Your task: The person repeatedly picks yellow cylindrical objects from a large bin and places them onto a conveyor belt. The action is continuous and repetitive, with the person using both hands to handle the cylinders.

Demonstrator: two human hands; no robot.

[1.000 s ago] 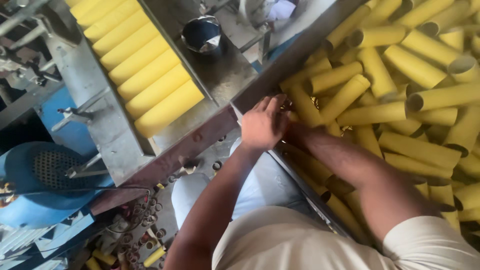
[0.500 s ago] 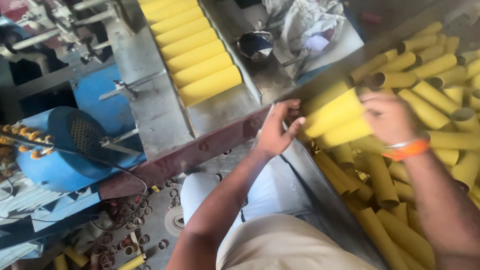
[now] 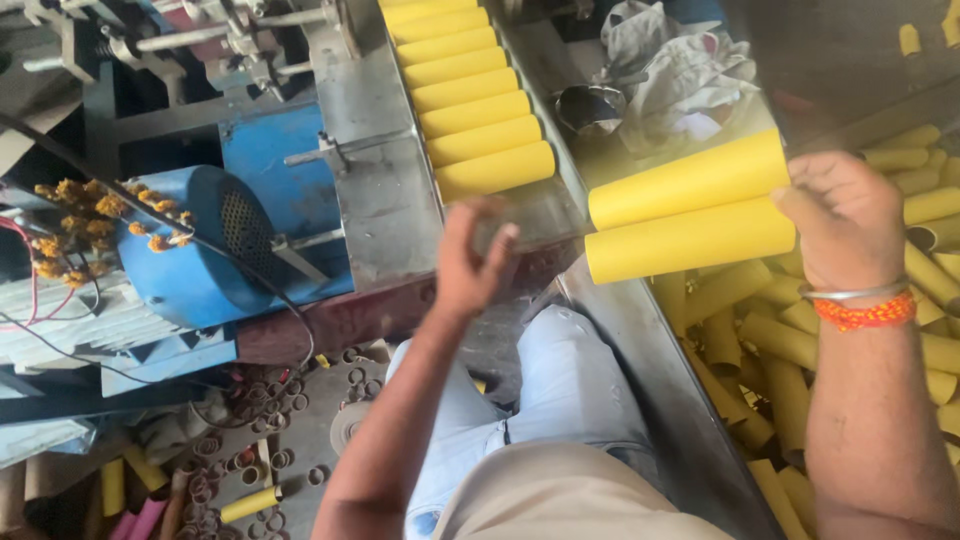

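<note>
Two yellow tubes [image 3: 690,212], stacked lengthwise at right of centre, are held at their far ends by the right hand [image 3: 845,225], which wears a metal bangle and an orange thread; held by one end only, the lower tube could slip and roll into the bin of tubes [image 3: 930,300] at right. The left hand [image 3: 470,262], at centre, hangs spread and empty, so nothing steadies the near ends. Seven more tubes [image 3: 470,95] lie in a row on the steel tray [image 3: 385,210] at top centre, beside one blue motor [image 3: 200,245] at left
</note>
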